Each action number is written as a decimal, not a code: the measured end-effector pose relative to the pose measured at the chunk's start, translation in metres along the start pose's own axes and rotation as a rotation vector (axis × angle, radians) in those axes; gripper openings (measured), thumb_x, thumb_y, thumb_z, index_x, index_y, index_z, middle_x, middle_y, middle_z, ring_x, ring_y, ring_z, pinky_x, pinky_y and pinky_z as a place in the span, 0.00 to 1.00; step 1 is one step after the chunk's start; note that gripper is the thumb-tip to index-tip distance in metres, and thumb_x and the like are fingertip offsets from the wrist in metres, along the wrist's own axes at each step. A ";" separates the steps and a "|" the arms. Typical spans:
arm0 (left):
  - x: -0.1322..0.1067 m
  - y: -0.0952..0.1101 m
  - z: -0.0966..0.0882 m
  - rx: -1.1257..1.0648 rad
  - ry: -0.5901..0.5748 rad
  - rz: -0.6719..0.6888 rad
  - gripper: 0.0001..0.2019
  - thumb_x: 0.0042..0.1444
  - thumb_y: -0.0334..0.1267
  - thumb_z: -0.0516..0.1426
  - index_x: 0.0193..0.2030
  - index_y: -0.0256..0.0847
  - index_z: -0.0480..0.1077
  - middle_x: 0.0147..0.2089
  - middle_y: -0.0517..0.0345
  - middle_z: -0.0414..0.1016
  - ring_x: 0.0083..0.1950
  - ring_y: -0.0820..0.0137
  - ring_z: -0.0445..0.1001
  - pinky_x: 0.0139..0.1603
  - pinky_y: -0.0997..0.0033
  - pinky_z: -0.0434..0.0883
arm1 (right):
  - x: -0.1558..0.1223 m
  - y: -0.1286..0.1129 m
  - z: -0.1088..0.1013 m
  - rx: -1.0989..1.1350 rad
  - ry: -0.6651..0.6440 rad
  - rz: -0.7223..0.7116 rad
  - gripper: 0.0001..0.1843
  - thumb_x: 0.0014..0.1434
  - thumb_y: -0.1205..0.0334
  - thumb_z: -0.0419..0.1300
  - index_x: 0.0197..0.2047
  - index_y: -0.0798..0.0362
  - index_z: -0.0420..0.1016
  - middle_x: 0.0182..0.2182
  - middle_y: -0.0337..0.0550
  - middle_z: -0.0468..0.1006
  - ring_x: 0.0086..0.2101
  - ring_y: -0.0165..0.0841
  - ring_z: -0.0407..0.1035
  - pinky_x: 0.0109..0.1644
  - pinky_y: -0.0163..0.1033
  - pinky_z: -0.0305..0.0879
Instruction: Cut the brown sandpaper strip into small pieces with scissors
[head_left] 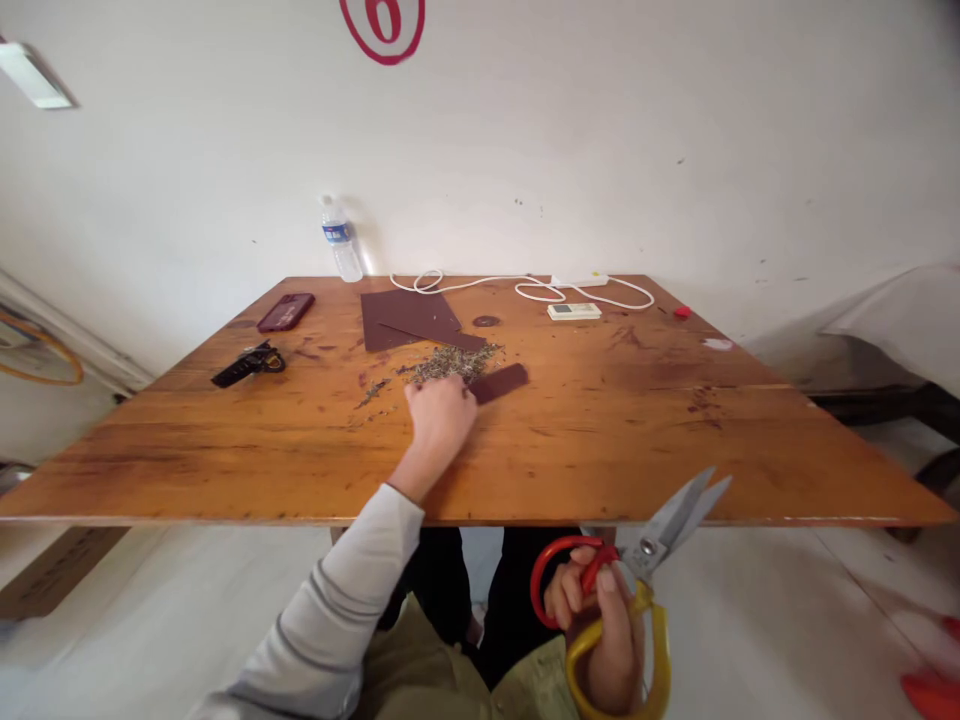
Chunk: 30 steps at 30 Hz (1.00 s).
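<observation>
My left hand (441, 415) reaches over the table with its fingers curled down at the near edge of a heap of small greyish-brown bits (452, 364). What its fingertips hold, if anything, is hidden. Right beside those fingers lies a dark maroon strip (501, 383) with a rounded end. Low in front of the table's edge, my right hand (600, 630) grips a pair of scissors (649, 547) with one red and one yellow handle. The blades point up and to the right, slightly apart. Behind the heap lie maroon sheets (409, 318), one partly over another.
On the wooden table (600, 430) a phone (286, 312) and a black hair clip (247, 364) lie at left. A plastic bottle (342, 240) stands by the wall. A white cable with a power strip (579, 281) runs along the back, near a pale remote-like box (574, 312).
</observation>
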<state>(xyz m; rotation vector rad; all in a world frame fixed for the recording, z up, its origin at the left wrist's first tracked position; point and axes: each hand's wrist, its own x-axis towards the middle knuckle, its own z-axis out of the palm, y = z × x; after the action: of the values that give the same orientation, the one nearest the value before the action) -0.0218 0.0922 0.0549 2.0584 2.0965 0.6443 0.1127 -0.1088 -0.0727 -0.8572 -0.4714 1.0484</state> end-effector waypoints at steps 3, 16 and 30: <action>0.009 -0.039 -0.032 -0.172 0.021 0.037 0.10 0.61 0.35 0.55 0.29 0.42 0.74 0.33 0.50 0.81 0.41 0.58 0.78 0.49 0.59 0.68 | -0.003 0.006 0.001 0.052 0.013 0.044 0.17 0.65 0.43 0.68 0.39 0.50 0.82 0.19 0.30 0.68 0.14 0.23 0.57 0.20 0.32 0.57; 0.030 -0.106 -0.053 0.154 -0.066 0.072 0.10 0.59 0.36 0.55 0.29 0.44 0.76 0.33 0.49 0.82 0.40 0.54 0.79 0.45 0.61 0.68 | -0.008 0.011 0.016 0.088 0.048 0.106 0.19 0.62 0.42 0.71 0.38 0.49 0.79 0.19 0.28 0.68 0.13 0.23 0.55 0.21 0.33 0.60; -0.010 -0.041 -0.012 -0.147 -0.041 0.200 0.11 0.51 0.28 0.58 0.21 0.43 0.68 0.26 0.51 0.77 0.36 0.58 0.76 0.52 0.54 0.66 | -0.006 0.020 -0.005 0.018 0.041 0.085 0.19 0.66 0.41 0.67 0.41 0.49 0.78 0.20 0.30 0.67 0.15 0.27 0.60 0.20 0.34 0.60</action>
<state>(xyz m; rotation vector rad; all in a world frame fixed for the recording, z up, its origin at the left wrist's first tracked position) -0.0635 0.0812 0.0477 2.1949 1.7785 0.7518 0.1027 -0.1115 -0.0918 -0.8870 -0.3935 1.1092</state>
